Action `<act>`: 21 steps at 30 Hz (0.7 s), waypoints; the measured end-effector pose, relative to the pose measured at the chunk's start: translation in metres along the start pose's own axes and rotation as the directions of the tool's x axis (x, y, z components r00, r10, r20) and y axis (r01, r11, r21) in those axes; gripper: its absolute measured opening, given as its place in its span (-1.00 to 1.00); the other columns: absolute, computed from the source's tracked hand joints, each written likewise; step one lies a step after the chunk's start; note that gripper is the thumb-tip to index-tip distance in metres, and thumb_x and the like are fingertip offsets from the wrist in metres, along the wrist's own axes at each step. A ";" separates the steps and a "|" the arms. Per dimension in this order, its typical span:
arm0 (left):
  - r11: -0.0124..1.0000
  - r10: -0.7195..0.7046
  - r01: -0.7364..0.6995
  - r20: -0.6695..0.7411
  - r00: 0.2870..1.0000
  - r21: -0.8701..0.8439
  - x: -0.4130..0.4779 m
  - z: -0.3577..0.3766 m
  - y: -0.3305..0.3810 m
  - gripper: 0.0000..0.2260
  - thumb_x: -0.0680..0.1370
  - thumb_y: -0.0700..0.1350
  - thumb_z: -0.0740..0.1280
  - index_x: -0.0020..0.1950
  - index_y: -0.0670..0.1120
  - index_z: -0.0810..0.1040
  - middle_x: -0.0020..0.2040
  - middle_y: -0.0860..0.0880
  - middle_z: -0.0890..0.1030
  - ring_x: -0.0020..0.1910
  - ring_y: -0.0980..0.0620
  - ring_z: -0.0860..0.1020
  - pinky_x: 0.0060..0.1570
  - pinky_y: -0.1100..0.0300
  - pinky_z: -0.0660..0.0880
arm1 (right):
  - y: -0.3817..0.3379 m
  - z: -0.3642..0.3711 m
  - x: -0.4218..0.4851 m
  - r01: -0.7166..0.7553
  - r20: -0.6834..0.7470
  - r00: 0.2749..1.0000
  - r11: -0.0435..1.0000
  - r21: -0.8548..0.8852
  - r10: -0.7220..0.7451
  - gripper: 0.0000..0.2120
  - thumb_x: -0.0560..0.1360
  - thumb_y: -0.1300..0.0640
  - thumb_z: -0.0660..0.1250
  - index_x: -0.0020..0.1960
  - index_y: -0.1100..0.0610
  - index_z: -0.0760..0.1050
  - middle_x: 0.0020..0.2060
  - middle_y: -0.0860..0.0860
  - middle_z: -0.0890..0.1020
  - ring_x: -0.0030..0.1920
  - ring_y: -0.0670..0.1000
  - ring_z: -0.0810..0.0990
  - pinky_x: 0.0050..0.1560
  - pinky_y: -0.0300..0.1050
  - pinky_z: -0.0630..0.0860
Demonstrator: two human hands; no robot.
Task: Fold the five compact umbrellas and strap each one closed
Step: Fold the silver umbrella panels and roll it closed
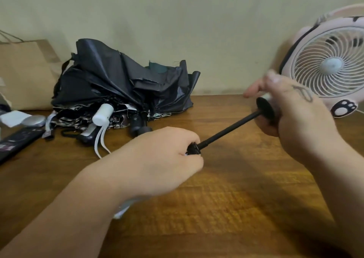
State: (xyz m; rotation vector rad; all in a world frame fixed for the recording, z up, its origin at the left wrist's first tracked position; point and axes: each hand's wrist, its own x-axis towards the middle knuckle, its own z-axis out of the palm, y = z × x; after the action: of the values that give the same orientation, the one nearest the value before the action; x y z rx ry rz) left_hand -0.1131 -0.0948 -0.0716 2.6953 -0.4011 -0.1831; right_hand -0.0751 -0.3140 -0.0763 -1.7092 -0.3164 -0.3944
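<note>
Evidently early on, the left hand is gripping one umbrella's black shaft above the surface, the right hand is cupping its far end, and the umbrella pile behind is lying loose, unstrapped

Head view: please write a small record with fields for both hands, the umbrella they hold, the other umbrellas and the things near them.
left hand: grips the near end of the black umbrella
right hand: blurred, holds its round black far end
shaft: extended, slanting between the hands
other umbrellas: dark pile at back left, canopies loose, one white handle showing
table: brown wood
also there: pink fan at right, paper bag and remote at left
</note>
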 end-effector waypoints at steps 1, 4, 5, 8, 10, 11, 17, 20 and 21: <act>0.999 0.000 0.002 0.039 0.999 -0.038 -0.002 -0.003 -0.002 -0.79 0.61 0.13 0.25 -0.14 0.06 0.53 -0.36 0.05 0.57 -0.41 0.11 0.50 -0.28 0.06 0.51 | -0.001 0.001 -0.001 0.052 0.045 0.998 0.998 -0.028 -0.051 -0.56 0.52 -0.22 0.23 -0.17 0.15 0.58 -0.40 0.09 0.40 -0.44 -0.03 0.40 -0.47 -0.30 0.35; 0.989 0.011 -0.013 0.017 1.000 0.148 -0.006 -0.002 0.001 -0.77 0.64 0.23 0.14 0.01 0.16 0.51 -0.18 0.09 0.62 -0.21 0.16 0.56 -0.09 0.04 0.57 | 0.000 0.000 -0.001 0.089 0.038 0.996 0.982 -0.168 -0.084 -0.57 0.62 -0.12 0.23 -0.24 0.17 0.54 -0.47 0.04 0.42 -0.47 -0.05 0.42 -0.46 -0.25 0.35; 0.970 0.021 -0.009 -0.048 0.999 0.242 -0.005 0.000 0.005 -0.76 0.66 0.25 0.09 0.11 0.19 0.48 -0.12 0.13 0.59 -0.14 0.17 0.54 -0.06 0.09 0.55 | 0.002 -0.001 0.000 0.068 0.012 0.998 0.976 -0.207 -0.067 -0.55 0.64 -0.12 0.23 -0.26 0.17 0.53 -0.49 0.03 0.42 -0.48 -0.04 0.41 -0.45 -0.20 0.35; 0.958 0.034 0.024 -0.197 0.980 0.285 0.001 0.009 0.010 -0.71 0.68 0.24 0.04 0.27 0.15 0.41 -0.03 0.14 0.53 -0.06 0.16 0.51 -0.08 0.16 0.49 | 0.006 -0.004 0.005 -0.014 -0.054 0.999 0.979 -0.206 0.003 -0.51 0.64 -0.15 0.23 -0.30 0.17 0.50 -0.53 0.03 0.38 -0.50 0.01 0.34 -0.39 -0.07 0.28; 0.970 0.056 -0.005 -0.203 0.978 0.242 0.005 0.013 0.009 -0.74 0.68 0.22 0.06 0.18 0.11 0.41 -0.11 0.12 0.51 -0.15 0.16 0.50 -0.19 0.19 0.42 | 0.009 -0.005 0.007 -0.028 -0.081 0.997 0.984 -0.177 0.014 -0.53 0.61 -0.16 0.25 -0.30 0.16 0.51 -0.54 0.02 0.36 -0.51 0.02 0.32 -0.39 -0.09 0.25; 0.971 0.077 -0.027 -0.201 0.977 0.239 0.006 0.014 0.007 -0.76 0.68 0.22 0.07 0.13 0.11 0.39 -0.16 0.11 0.49 -0.19 0.16 0.48 -0.25 0.20 0.38 | 0.009 -0.006 0.007 -0.020 -0.089 0.996 0.986 -0.163 0.005 -0.54 0.60 -0.15 0.26 -0.30 0.17 0.51 -0.54 0.02 0.36 -0.51 0.02 0.32 -0.40 -0.10 0.24; 0.982 0.150 -0.098 -0.360 0.921 0.159 0.007 0.017 0.001 -0.71 0.61 0.28 0.18 0.22 0.22 0.53 -0.22 0.25 0.48 -0.25 0.28 0.45 -0.22 0.34 0.36 | 0.004 -0.008 0.004 0.262 -0.137 0.951 0.958 -0.121 -0.277 -0.61 0.59 -0.04 0.24 -0.30 0.19 0.48 -0.56 0.00 0.37 -0.51 0.03 0.33 -0.42 -0.13 0.24; 0.986 0.165 -0.141 -0.397 0.903 0.090 0.004 0.015 0.001 -0.63 0.57 0.28 0.28 0.35 0.26 0.54 -0.34 0.38 0.43 -0.22 0.43 0.47 -0.27 0.35 0.34 | 0.004 -0.009 0.005 0.310 -0.136 0.933 0.936 -0.167 -0.333 -0.59 0.60 -0.05 0.20 -0.29 0.19 0.48 -0.54 0.02 0.36 -0.49 0.08 0.34 -0.40 -0.08 0.24; 0.986 0.166 -0.149 -0.362 0.917 0.075 0.002 0.013 0.001 -0.57 0.54 0.30 0.31 0.40 0.30 0.48 -0.33 0.44 0.46 -0.14 0.46 0.49 -0.21 0.30 0.43 | 0.003 -0.010 0.004 0.310 -0.138 0.933 0.936 -0.167 -0.333 -0.59 0.60 -0.06 0.19 -0.29 0.19 0.48 -0.53 0.05 0.36 -0.49 0.08 0.34 -0.40 -0.08 0.24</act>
State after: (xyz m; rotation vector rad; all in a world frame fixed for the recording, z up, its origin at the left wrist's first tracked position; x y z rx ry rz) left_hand -0.1133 -0.1011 -0.0828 2.6454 -0.5063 0.3786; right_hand -0.0711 -0.3240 -0.0762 -1.7532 -0.4587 -0.8136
